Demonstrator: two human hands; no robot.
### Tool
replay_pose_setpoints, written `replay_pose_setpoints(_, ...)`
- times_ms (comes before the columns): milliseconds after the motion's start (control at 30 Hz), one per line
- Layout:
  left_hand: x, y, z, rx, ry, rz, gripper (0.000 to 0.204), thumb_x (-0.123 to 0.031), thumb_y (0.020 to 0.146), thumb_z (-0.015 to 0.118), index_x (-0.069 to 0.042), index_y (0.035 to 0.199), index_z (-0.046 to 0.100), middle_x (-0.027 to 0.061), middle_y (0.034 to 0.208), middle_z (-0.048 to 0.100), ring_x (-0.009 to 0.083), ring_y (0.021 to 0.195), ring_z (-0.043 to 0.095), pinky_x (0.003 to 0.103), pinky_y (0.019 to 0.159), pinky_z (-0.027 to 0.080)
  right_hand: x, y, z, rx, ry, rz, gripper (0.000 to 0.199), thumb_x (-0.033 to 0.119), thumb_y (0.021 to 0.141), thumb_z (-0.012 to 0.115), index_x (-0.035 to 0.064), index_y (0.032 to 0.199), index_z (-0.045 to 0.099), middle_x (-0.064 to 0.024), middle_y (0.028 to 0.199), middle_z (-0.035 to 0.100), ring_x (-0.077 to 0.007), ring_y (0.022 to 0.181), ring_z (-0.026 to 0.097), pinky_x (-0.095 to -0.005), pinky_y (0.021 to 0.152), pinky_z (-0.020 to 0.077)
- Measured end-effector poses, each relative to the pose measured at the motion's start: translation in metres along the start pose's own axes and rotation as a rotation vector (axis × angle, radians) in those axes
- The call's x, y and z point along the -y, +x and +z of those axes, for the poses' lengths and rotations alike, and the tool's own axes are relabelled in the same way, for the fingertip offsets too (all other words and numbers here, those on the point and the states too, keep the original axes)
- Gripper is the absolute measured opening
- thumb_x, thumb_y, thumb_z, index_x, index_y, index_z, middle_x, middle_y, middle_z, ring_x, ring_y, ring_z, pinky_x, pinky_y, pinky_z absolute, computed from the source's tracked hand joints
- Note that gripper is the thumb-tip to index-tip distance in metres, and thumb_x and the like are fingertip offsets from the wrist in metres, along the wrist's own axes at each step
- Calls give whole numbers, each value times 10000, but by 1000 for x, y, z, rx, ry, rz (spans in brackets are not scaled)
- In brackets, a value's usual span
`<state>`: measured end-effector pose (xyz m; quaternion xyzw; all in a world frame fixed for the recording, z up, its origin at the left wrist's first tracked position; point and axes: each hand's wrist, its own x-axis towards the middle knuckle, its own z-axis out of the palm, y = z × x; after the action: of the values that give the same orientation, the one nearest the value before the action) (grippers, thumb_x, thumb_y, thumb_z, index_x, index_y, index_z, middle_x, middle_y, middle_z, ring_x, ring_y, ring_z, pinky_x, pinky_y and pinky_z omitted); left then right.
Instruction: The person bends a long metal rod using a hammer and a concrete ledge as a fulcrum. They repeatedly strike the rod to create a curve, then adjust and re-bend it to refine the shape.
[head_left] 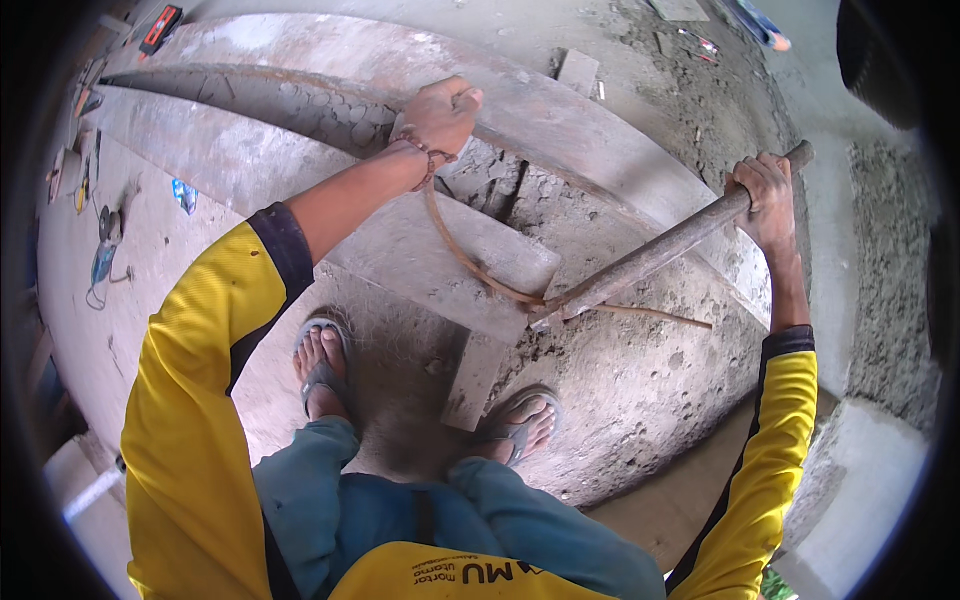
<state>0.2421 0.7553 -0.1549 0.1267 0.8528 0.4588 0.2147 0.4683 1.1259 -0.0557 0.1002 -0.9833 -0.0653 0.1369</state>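
Note:
A thin rusty steel rod curves from below my left wrist down to the end of a thick bar, then runs on to the right. My left hand is closed in a fist at the rod's upper end. The stretch passing behind the wrist is hidden. My right hand wraps round the upper right end of the bar, which slants down to the left. The rod crosses the bar's lower end, where a short stub sticks out. This end lies beside the corner of a grey plank.
A second long plank lies beyond the first, with rubble between them. A short wood piece lies between my sandalled feet. A corded power tool and a blue packet lie at left. A concrete block stands at lower right.

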Motion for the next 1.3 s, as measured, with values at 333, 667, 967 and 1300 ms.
replay_pose_setpoints(333,19,7,13,-148,0,212,296,-325,996,606,-69,1055,742,163,819,720,313,775,693,464,742,538,-18,65,48,49,107,-181,122,80,682,724,56,751,626,-81,730,611,-283,787,584,-387,821,416)
replay_pose_setpoints(667,8,3,6,-43,53,58,414,-402,1005,610,-39,1160,735,158,1032,766,263,1000,721,406,897,549,-25,71,88,60,151,-210,164,135,677,742,50,740,618,-83,752,622,-271,804,606,-375,799,447)
replay_pose_setpoints(967,21,13,7,-70,153,109,376,-379,1019,604,-62,1158,751,83,727,691,170,653,631,385,641,513,-27,59,78,149,177,-117,206,194,655,737,77,684,570,-92,714,605,-301,762,597,-382,783,463)
replay_pose_setpoints(1300,28,6,13,-190,17,171,364,-355,1028,596,-60,1167,756,75,843,733,148,583,578,366,556,490,-22,32,81,174,219,-39,180,143,611,760,71,690,615,-107,706,632,-316,757,634,-398,799,495)
